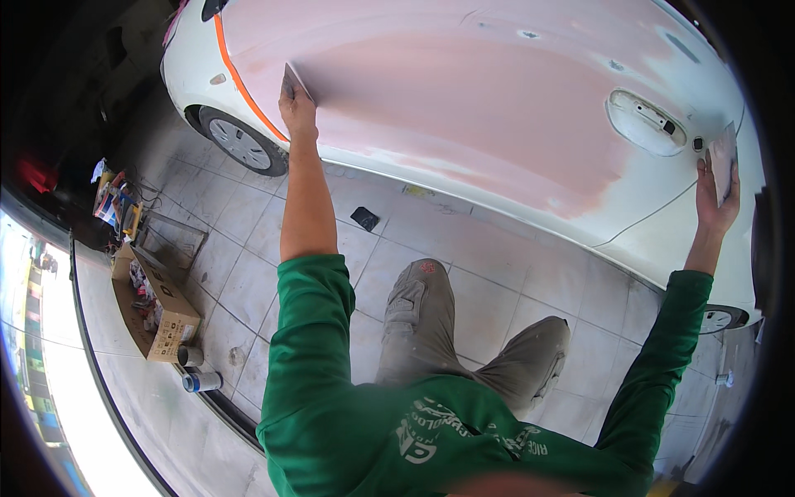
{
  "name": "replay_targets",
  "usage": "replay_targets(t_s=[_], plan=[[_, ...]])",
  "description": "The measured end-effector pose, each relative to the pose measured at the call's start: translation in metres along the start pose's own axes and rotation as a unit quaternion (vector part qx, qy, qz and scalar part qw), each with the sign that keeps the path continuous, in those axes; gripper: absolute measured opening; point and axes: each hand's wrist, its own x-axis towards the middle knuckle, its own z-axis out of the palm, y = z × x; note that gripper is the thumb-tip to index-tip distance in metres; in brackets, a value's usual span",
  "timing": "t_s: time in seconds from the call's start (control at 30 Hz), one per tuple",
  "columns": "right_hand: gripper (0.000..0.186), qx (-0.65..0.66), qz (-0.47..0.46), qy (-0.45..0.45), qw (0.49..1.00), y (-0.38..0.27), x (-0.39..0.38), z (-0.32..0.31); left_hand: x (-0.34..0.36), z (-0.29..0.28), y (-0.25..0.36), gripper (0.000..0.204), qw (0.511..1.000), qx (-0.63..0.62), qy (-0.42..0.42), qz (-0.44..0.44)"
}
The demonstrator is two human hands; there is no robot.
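Note:
A white car's side, coated with dusty pink filler (464,99), stretches before me. My left hand (298,114) is closed around a thin, flat putty spreader (297,81) held up to the filler near the door's front edge. At the far right, my right hand (719,199) grips a pale flat plate (724,161) beside the door handle (648,121). Its fingers are partly behind that plate, and whether the plate touches the car I cannot tell. An orange tape strip (236,76) runs down the panel edge left of my left hand.
A front wheel (240,142) stands at the left. On the tiled floor (248,290) lies a small black object (364,219). An open cardboard box (170,311) with crumpled contents and a can (202,381) sit at the left, near another pale car (149,406).

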Motion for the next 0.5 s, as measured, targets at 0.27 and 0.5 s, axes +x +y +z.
replay_targets(t_s=[0.27, 0.5], plan=[[0.037, 0.035, 0.007, 0.001, 0.999, 0.017, 0.009, -0.009, -0.142, 0.126, 0.027, 0.058, 0.991, 0.059, -0.038, 0.113], [0.035, 0.068, 0.038, 0.025, 0.997, 0.019, -0.005, 0.002, -0.358, 0.262, 0.101, 0.071, 0.971, 0.148, -0.095, 0.162]])
